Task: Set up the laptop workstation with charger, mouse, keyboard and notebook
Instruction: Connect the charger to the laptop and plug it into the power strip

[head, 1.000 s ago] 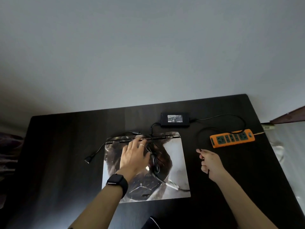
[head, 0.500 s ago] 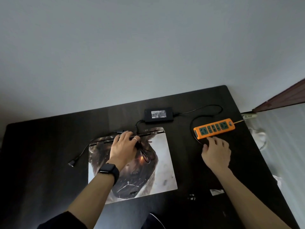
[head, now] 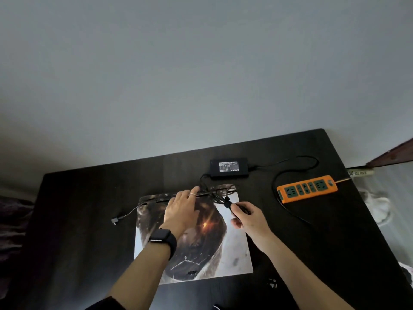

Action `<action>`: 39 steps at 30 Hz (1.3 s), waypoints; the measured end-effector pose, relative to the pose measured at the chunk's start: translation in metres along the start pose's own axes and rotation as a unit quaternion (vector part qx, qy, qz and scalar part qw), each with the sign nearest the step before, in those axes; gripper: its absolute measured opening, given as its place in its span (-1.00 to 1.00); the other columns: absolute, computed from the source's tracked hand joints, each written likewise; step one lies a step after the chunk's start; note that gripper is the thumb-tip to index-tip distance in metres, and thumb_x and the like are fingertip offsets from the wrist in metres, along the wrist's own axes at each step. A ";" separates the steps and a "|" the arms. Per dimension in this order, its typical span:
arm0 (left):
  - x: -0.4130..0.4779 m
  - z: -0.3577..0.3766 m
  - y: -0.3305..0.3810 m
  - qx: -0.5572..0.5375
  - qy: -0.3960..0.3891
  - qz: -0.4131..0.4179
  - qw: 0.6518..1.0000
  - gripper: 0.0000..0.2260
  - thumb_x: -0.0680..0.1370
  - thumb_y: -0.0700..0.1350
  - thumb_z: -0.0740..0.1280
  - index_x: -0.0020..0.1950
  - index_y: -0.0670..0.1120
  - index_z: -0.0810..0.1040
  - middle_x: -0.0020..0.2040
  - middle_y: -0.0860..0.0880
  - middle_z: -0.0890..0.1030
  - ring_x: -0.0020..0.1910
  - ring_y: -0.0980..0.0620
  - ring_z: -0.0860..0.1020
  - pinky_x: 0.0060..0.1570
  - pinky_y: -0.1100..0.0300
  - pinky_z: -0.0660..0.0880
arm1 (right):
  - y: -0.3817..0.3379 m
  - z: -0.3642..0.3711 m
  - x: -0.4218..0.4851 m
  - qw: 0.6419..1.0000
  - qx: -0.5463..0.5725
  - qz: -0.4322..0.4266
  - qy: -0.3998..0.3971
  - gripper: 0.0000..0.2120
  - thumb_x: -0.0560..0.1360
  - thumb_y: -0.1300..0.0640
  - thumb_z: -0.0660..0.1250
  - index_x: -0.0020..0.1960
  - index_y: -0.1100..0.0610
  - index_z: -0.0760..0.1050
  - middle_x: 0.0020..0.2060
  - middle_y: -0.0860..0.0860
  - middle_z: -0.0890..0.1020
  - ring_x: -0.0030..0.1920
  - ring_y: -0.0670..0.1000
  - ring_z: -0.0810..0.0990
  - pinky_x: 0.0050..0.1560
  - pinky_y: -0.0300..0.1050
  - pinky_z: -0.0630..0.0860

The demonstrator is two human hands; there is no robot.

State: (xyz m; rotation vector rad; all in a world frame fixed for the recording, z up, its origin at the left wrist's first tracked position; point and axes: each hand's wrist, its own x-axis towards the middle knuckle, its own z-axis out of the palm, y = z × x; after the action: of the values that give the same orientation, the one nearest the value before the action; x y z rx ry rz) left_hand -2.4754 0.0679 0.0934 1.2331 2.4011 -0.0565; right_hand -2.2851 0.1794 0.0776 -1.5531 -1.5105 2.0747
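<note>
Nearest you, the laptop (head: 234, 249) lies shut and flat mid-desk, closer to the near edge of the desk (head: 78, 220). Its lid has a printed skin, dark artwork on a pale grey ground with a small orange glint in the middle. The hinge faces the far edge.

Your left hand (head: 182, 211) lies palm down on the lid's far half, fingers straight and reaching the hinge. There's a black watch (head: 162, 239) on the wrist and a ring (head: 192, 194) on one finger.

Your right hand (head: 248, 217) is over the lid's far-right corner, fingers curled and pinching the black charger cable (head: 226, 201) at a bunched section.

A thin lead runs off the lid's far-left corner to a small connector (head: 115, 220) on the desk, left of the laptop.

The charger brick (head: 230, 167) sits label up by the far edge, just beyond the hinge.

The orange power strip (head: 307, 189) sits near the far-right corner, with a black cable looping past its left end.
</note>
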 end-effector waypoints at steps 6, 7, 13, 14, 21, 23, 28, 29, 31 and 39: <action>0.025 0.016 -0.046 0.003 0.014 -0.083 0.996 -0.45 0.62 0.13 0.15 0.58 0.02 0.17 0.56 -0.04 0.22 0.53 -0.06 0.20 0.48 -0.04 0.19 | 0.004 -0.039 0.059 0.936 -0.316 -0.104 0.116 -0.73 0.58 0.02 0.36 0.26 0.02 0.51 0.11 0.04 0.59 0.03 -0.02 0.55 0.07 -0.16 0.44; 0.030 0.018 -0.049 0.006 0.017 -0.087 0.996 -0.48 0.62 0.14 0.14 0.57 0.04 0.21 0.54 -0.03 0.26 0.52 -0.05 0.21 0.47 -0.03 0.20 | 0.000 -0.041 0.071 0.936 -0.319 -0.101 0.111 -0.67 0.58 0.03 0.37 0.32 0.05 0.48 0.18 0.08 0.56 0.09 0.01 0.55 0.12 -0.14 0.45; 0.043 0.031 -0.068 0.014 0.029 -0.092 0.995 -0.58 0.64 0.21 0.09 0.45 0.10 0.38 0.34 0.05 0.47 0.37 -0.02 0.38 0.33 0.04 0.33 | -0.016 -0.021 0.126 0.926 -0.360 -0.107 0.027 -0.60 0.65 -0.06 0.22 0.42 0.07 0.44 0.28 0.16 0.49 0.26 0.13 0.52 0.23 -0.10 0.39; 0.045 0.031 -0.072 0.023 0.029 -0.085 0.996 -0.59 0.63 0.23 0.09 0.44 0.13 0.39 0.31 0.07 0.48 0.34 -0.01 0.40 0.30 0.05 0.35 | -0.016 -0.017 0.131 0.922 -0.366 -0.122 0.032 -0.61 0.66 -0.06 0.19 0.43 0.06 0.43 0.30 0.17 0.46 0.22 0.12 0.53 0.20 -0.11 0.40; 0.063 0.023 -0.091 0.055 -0.005 -0.030 0.998 -0.56 0.62 0.28 0.06 0.44 0.18 0.38 0.28 0.08 0.46 0.26 -0.01 0.46 0.23 0.05 0.39 | -0.038 -0.008 0.166 0.891 -0.423 -0.141 0.084 -0.47 0.65 -0.25 0.00 0.59 -0.29 -0.02 0.23 0.03 0.37 -0.03 0.08 0.54 -0.07 0.01 0.50; 0.063 0.026 -0.091 0.044 0.001 -0.032 0.999 -0.57 0.63 0.26 0.06 0.45 0.19 0.38 0.28 0.08 0.46 0.25 -0.01 0.46 0.24 0.05 0.37 | -0.047 -0.007 0.171 0.882 -0.439 -0.146 0.084 -0.49 0.65 -0.24 0.05 0.57 -0.28 0.07 0.22 0.04 0.42 0.03 0.12 0.56 -0.09 -0.01 0.46; 0.066 0.029 -0.093 -0.013 0.036 -0.064 0.997 -0.66 0.66 0.14 0.08 0.37 0.16 0.49 0.24 0.09 0.53 0.22 -0.01 0.51 0.22 0.03 0.39 | -0.038 0.007 0.166 0.898 -0.393 -0.193 0.049 -0.69 0.59 -0.14 0.27 0.26 -0.02 0.44 0.09 -0.09 0.59 0.15 0.05 0.60 0.04 -0.04 0.51; 0.068 0.027 -0.093 -0.020 0.045 -0.070 0.996 -0.68 0.67 0.11 0.08 0.33 0.13 0.52 0.20 0.07 0.56 0.20 -0.03 0.53 0.19 0.02 0.42 | -0.038 0.009 0.167 0.887 -0.414 -0.204 0.031 -0.64 0.59 -0.18 0.24 0.29 -0.02 0.46 0.10 -0.08 0.60 0.18 0.06 0.59 0.09 -0.02 0.53; 0.072 0.022 -0.092 -0.065 0.078 -0.093 0.990 -0.71 0.67 0.06 0.10 0.28 0.09 0.54 0.13 0.01 0.61 0.14 -0.10 0.57 0.12 -0.01 0.48 | -0.043 0.010 0.174 0.853 -0.475 -0.213 0.036 -0.51 0.61 -0.25 0.14 0.43 -0.03 0.40 0.20 0.00 0.59 0.24 0.12 0.55 0.15 0.10 0.55; 0.083 -0.020 -0.074 -0.270 0.117 -0.062 0.954 -0.77 0.64 0.08 0.23 0.21 0.12 0.60 -0.38 0.15 0.51 -0.43 0.19 0.45 -0.36 0.27 0.37 | -0.038 0.003 0.148 0.783 -0.471 -0.282 0.293 -0.40 0.50 -0.04 0.39 0.44 0.19 0.35 0.35 0.24 0.38 0.32 0.28 0.35 0.22 0.21 0.43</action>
State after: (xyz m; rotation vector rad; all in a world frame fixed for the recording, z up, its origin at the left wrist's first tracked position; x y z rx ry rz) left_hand -2.5823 0.0912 0.0670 0.8664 2.4443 0.6976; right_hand -2.3712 0.2874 0.0116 -1.4271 -2.4168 0.3797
